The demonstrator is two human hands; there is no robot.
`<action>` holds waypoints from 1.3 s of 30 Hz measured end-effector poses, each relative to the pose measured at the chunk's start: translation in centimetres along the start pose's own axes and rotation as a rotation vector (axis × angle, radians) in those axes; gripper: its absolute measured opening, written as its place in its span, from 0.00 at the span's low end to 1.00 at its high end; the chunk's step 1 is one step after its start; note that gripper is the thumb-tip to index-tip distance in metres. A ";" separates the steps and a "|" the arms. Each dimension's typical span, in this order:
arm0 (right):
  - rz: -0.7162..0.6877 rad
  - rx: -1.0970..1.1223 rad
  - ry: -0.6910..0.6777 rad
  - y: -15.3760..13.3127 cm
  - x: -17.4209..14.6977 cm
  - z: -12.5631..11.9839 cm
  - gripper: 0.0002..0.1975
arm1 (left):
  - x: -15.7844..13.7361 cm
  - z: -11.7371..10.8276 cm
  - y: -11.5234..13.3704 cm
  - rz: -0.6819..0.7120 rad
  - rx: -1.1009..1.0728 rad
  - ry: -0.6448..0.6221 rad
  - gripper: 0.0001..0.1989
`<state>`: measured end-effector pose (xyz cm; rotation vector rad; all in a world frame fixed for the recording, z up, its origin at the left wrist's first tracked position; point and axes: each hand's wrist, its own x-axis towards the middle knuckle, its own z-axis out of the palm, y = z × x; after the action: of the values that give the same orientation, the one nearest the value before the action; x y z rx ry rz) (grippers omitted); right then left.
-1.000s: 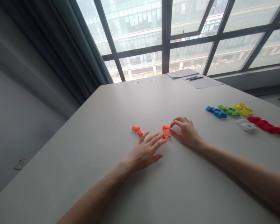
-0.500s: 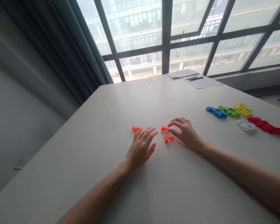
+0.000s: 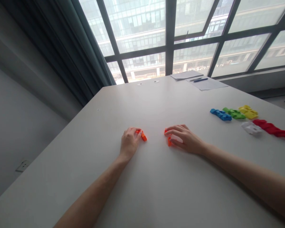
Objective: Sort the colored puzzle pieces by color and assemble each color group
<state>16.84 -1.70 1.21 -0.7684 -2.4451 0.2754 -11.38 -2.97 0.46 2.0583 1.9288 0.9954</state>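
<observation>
My left hand (image 3: 129,141) is curled on the table with its fingertips and thumb at a small orange plastic piece (image 3: 138,131). Another orange piece (image 3: 144,137) lies slanted beside the thumb. To the right, my right hand (image 3: 185,138) bends its fingers around two more orange pieces. Its fingertips lie over the upper piece (image 3: 165,130), while the thumb reaches the lower piece (image 3: 169,142). The fingers partly cover both, so their full shapes are hidden. A stretch of tabletop separates the two hands.
On the right of the white table (image 3: 123,104) lie blue (image 3: 220,114), green (image 3: 234,113), yellow (image 3: 248,111), white (image 3: 251,128) and red (image 3: 273,129) groups of pieces. Papers (image 3: 211,84) and a pen (image 3: 200,80) lie by the window. A dark curtain (image 3: 85,53) hangs at left.
My left hand has moved left and its fingers have closed in at the left orange pieces. The right hand has shifted slightly left, its fingers now over the right pair.
</observation>
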 end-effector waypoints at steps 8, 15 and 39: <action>0.159 -0.022 0.100 0.4 -0.1 0.4 0.12 | -0.1 0.0 -0.1 0.072 -0.143 0.077 0.06; 0.250 0.096 0.177 1.0 -0.1 0.7 0.08 | -1.2 0.1 1.7 0.316 -0.209 0.164 0.10; -0.139 -0.075 0.153 -2.3 0.2 0.6 0.06 | -3.3 0.2 4.0 0.587 -0.295 -0.038 0.22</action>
<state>15.26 -3.48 1.56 -0.6237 -2.3606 0.0695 -7.76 -6.60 1.26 2.4723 1.0765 1.2387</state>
